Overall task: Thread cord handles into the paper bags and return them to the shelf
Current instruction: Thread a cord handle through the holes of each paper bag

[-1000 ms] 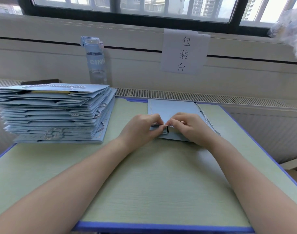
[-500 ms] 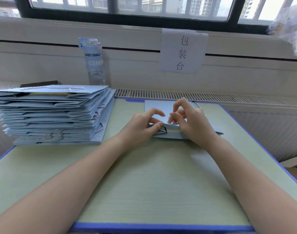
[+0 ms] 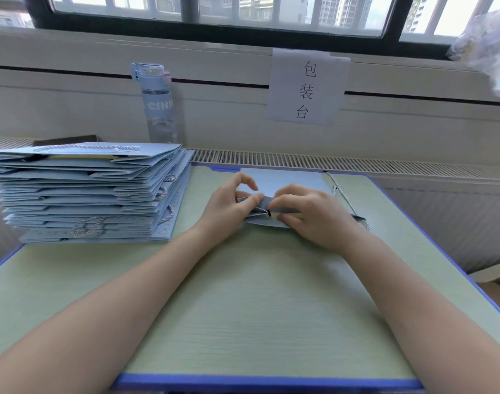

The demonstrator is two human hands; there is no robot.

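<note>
Left hand (image 3: 227,214) and right hand (image 3: 317,220) — fingers curled — pinch the paper bag (image 3: 284,180) at its rim.

Paper bag (image 3: 283,180): matt blue paper. Cord (image 3: 342,194): apparently twisted, whitish. Desk (image 3: 243,308): matt, faint wood-grain finish. Bottle (image 3: 158,109): translucent plastic.

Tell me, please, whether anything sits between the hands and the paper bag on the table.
Nothing visible does: the left hand and right hand both grip the paper bag directly at its folded near edge.

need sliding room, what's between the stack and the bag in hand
Bare tabletop between stack and bag, crossed only by the left hand; head view.
</note>
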